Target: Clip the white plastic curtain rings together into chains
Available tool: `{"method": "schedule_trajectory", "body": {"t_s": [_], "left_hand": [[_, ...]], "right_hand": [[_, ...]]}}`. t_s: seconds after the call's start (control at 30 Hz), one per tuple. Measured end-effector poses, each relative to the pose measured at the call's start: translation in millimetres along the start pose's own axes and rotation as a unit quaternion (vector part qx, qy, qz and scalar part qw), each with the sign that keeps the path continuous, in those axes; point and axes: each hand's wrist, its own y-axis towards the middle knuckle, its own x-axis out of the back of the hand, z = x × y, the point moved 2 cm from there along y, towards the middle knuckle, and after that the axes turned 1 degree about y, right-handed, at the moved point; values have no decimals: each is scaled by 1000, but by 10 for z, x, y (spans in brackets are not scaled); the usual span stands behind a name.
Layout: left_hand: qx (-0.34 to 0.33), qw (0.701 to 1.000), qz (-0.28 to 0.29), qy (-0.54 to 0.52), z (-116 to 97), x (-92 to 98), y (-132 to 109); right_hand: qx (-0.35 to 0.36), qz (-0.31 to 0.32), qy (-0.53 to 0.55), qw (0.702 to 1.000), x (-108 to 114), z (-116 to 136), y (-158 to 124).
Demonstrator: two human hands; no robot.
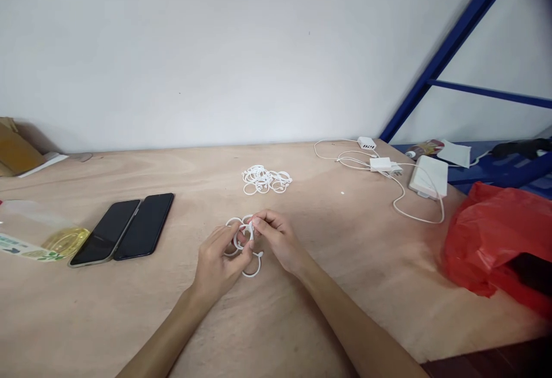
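Observation:
My left hand (219,260) and my right hand (278,240) meet at the middle of the wooden table (302,309). Both pinch a small white plastic ring (250,232) between fingertips, over a little cluster of white rings (252,266) lying under my hands. A second pile of white rings (265,180) lies farther back, apart from my hands.
Two dark phones (125,228) lie side by side at the left, next to a clear plastic bag (43,240). White chargers with cables (382,165) and a white power bank (429,176) sit at the right rear. A red plastic bag (500,240) lies at the right edge, with a blue metal frame (452,38) behind.

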Motion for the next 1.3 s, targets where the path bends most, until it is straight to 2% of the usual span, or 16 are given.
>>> {"method": "schedule_trajectory", "body": {"t_s": [0.1,0.2,0.27,0.33,0.4,0.47,0.87,1.0,1.13,1.23,1.3], "left_hand": [[-16,999,-10,42,37,1,5],[-9,994,5,105,77,-15,3],[8,990,24,135,89,-30,-7],[18,988,43,145,83,-45,-21],[20,988,57,144,67,-60,-35],[21,988,66,137,55,-71,-46],[22,992,69,105,15,-70,-42],[27,993,48,106,22,-66,-32],[27,993,53,102,21,-72,-28],[28,993,57,103,23,-74,-27],[27,993,53,103,30,-77,-29]], "right_hand": [[-4,-16,-27,999,15,17,25],[7,-91,-119,989,138,-8,87],[30,-159,-223,961,273,-40,129],[61,-195,-339,918,401,-74,161],[80,-196,-436,875,492,-109,181],[79,-181,-498,844,539,-138,190],[5,-156,-680,716,461,-113,399],[-8,-164,-690,705,440,-114,429],[5,-167,-680,714,456,-118,412],[33,-166,-644,746,482,-126,414],[60,-172,-587,789,503,-134,416]]}}
